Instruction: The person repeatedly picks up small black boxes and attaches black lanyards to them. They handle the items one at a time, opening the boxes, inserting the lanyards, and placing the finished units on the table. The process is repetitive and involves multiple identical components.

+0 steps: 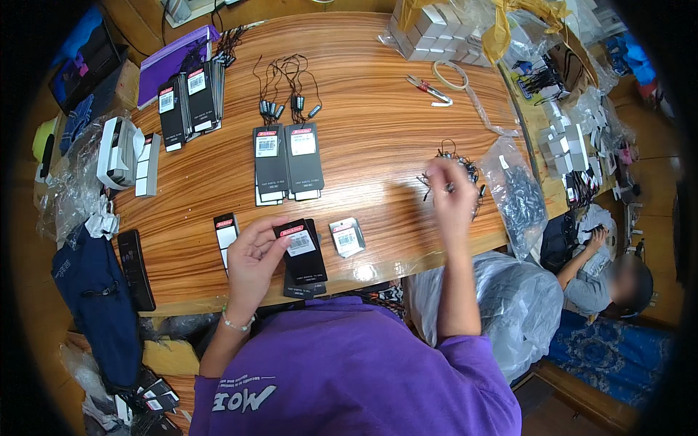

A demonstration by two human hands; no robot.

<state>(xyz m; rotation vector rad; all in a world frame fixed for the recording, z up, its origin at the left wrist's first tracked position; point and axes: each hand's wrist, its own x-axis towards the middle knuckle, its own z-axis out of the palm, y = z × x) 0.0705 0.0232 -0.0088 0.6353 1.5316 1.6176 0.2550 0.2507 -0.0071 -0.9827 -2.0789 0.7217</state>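
Observation:
My left hand (254,247) pinches a few black hang tags (311,266) by their upper left edge, over the table's near edge. The top tag bears a red band and a white sticker. My right hand (452,195) is smeared by motion beside a pile of black tag strings (471,171); whether it holds one is not clear. Between the hands lies a small stack of white stickers (347,237). Another tag (226,236), black with a white panel, lies left of my left hand, partly hidden by it.
Strung black tags (291,163) lie mid-table, with more tag stacks (190,105) at the far left. Red-handled snippers (429,89) and a tape roll (451,75) lie far right, near white boxes (436,33). A phone (136,270) rests left. A co-worker (603,280) sits right.

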